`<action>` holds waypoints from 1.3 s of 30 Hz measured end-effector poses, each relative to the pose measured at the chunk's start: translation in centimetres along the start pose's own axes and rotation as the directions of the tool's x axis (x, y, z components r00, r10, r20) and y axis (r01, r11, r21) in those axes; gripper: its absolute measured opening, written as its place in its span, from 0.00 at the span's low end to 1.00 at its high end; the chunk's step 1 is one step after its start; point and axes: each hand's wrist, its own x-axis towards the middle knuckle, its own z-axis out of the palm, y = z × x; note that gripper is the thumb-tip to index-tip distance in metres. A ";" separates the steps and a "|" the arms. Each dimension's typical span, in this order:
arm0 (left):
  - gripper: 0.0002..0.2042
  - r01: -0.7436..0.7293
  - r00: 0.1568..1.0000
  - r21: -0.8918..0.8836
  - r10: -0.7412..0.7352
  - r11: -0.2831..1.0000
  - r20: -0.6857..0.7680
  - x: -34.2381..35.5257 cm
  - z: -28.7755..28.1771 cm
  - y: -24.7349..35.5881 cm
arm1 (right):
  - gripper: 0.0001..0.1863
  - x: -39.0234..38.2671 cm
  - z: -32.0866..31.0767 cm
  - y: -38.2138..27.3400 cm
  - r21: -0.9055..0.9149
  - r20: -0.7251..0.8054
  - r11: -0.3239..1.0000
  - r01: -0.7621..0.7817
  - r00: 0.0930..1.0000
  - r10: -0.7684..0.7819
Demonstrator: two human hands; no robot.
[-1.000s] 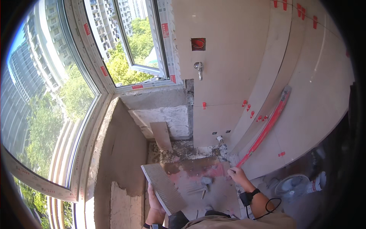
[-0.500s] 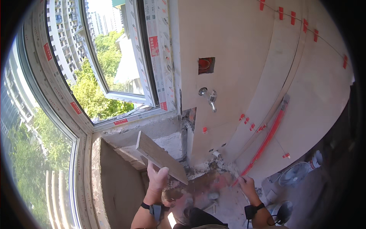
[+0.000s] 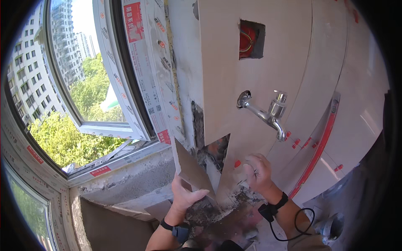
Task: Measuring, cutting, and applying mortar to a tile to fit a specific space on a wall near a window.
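Observation:
My left hand (image 3: 187, 195) grips a cut wall tile (image 3: 194, 169) by its lower left edge, thumb along one side. The tile stands on edge, tilted, beside the corner under the window. A jagged gap (image 3: 217, 150) in the wall tiling lies just behind it. My right hand (image 3: 258, 173) is raised in front of the tiled wall (image 3: 268, 138), fingers curled in. Whether anything small is between those fingers is hidden. Close to them is a red tile clip (image 3: 237, 163). Above, a chrome tap (image 3: 274, 113) juts from the wall.
A long red level (image 3: 318, 150) leans on the wall at right. Above the tap is a square cutout (image 3: 252, 39) with wires. An open window (image 3: 100, 129) fills the left side. Rubble (image 3: 209, 213) lies along the wall's foot; a bucket (image 3: 333, 226) stands lower right.
The view has come closer to the tap and corner. My left hand has brought the tile nearer the wall gap. My right hand has risen from the level's lower end to the wall.

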 end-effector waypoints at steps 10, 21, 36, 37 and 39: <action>0.42 -0.360 0.932 -0.253 0.360 0.898 -0.050 3.8 -1.9 -7.0 | 0.24 -1.6 9.7 5.0 -0.221 -0.347 0.931 0.291 0.869 -0.354; 0.49 -0.461 0.886 -0.172 0.462 0.871 -0.035 6.2 1.4 -8.2 | 0.22 -3.1 11.9 5.7 -0.308 -0.456 0.931 0.196 0.828 -0.325; 0.49 -0.469 0.883 0.069 0.470 0.881 -0.004 5.9 3.0 -7.7 | 0.07 -5.4 12.1 4.8 -0.306 -0.419 0.945 0.112 0.876 -0.239; 0.49 -0.470 0.882 0.073 0.472 0.880 -0.011 5.9 2.9 -7.6 | 0.07 -5.3 11.7 3.7 -0.301 -0.416 0.946 0.118 0.877 -0.242; 0.50 -0.476 0.879 0.071 0.477 0.877 0.006 5.9 2.6 -7.5 | 0.07 -5.3 11.0 0.9 -0.018 -0.166 0.998 0.060 0.984 -0.062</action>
